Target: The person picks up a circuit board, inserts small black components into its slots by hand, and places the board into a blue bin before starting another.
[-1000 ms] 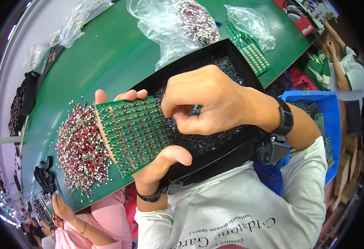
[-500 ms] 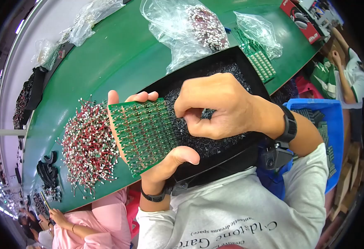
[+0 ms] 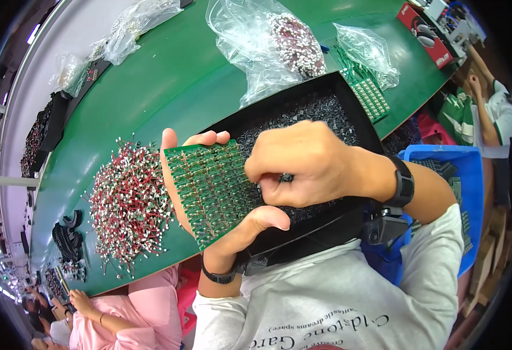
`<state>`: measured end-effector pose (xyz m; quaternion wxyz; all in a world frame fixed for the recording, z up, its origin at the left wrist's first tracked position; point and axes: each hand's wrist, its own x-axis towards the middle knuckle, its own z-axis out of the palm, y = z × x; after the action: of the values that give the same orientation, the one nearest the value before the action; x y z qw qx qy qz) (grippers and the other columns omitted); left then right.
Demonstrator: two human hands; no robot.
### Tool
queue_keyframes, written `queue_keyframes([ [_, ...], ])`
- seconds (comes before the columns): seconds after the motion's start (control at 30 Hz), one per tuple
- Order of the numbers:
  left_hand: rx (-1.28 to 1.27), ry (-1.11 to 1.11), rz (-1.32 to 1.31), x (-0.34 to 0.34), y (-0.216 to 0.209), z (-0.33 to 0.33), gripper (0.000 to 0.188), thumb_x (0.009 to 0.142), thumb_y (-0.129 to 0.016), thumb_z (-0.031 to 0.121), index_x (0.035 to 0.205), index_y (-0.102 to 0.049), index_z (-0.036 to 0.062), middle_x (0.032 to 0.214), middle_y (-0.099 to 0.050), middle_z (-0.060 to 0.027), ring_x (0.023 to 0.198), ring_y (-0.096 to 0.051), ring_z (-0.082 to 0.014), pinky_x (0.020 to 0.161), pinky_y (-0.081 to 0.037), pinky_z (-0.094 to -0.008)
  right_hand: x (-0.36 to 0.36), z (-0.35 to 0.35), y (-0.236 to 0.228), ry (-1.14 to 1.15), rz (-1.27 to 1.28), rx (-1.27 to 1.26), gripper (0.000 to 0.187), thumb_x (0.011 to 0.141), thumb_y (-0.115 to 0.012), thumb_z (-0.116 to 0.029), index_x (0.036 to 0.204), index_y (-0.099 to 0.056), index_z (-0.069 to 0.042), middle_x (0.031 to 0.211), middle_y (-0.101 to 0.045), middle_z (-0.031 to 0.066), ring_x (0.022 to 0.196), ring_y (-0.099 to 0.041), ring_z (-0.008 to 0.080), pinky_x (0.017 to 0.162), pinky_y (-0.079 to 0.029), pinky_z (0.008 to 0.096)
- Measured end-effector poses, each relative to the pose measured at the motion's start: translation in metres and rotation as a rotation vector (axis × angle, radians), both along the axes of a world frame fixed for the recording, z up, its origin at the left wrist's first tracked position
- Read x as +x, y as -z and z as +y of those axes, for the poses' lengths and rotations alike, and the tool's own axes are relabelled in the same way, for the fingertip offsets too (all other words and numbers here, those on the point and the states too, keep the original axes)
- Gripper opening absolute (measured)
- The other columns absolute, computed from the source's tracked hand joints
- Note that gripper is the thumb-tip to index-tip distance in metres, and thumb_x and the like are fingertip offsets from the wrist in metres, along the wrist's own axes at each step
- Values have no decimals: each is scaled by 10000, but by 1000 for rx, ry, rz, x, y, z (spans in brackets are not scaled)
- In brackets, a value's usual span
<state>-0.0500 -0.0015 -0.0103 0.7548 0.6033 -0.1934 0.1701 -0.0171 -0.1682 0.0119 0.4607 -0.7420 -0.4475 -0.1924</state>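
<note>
A green circuit board panel point(image 3: 206, 186), with rows of small parts on it, lies across my left hand point(image 3: 244, 232). My left fingers curl over its far edge and the thumb sticks out to the right of it. Curled in a pinch, my right hand point(image 3: 305, 163) is at the panel's right edge; its fingertips hide whatever they hold. Under both hands stands a black tray point(image 3: 349, 96) filled with small black plastic parts point(image 3: 320, 111).
A pile of red-and-white wire leads point(image 3: 130, 204) sits on the green table point(image 3: 151, 87) at left. Farther off are a clear bag point(image 3: 250, 46) of similar leads and more green panels point(image 3: 371, 99). A blue bin point(image 3: 472, 192) stands at right. A co-worker in pink point(image 3: 142, 309) sits at lower left.
My right hand has shifted slightly down, its pinch more closed beside the panel. The panel and left hand sit a little farther right in view.
</note>
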Motion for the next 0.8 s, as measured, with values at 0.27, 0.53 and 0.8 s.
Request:
queue_keyframes([
  [0.27,11,3,-58,3,3,4,1568,346,-940,549,1527,-64,5,1297,-474,-118,1212,-516,-275,1067,-420,-428,-2,-9,-10,-17,1,-68,201,655,-750,4,824,-663,-62,747,-620,58,609,-623,234,509,-495,318],
  [0.53,3,-14,-141,3,6,1,1549,351,-959,505,1532,-86,10,1286,-482,-130,1204,-523,-279,1051,-428,-421,-6,2,2,-49,-6,-25,208,678,-726,26,858,-659,-57,812,-631,55,649,-636,228,526,-514,321],
  [0.8,11,-44,-123,0,4,-2,1530,367,-959,502,1533,-88,32,1287,-478,-121,1210,-516,-276,1052,-427,-421,-4,-5,-6,-13,-45,-27,217,617,-685,54,800,-620,-45,714,-592,73,622,-617,240,520,-500,334],
])
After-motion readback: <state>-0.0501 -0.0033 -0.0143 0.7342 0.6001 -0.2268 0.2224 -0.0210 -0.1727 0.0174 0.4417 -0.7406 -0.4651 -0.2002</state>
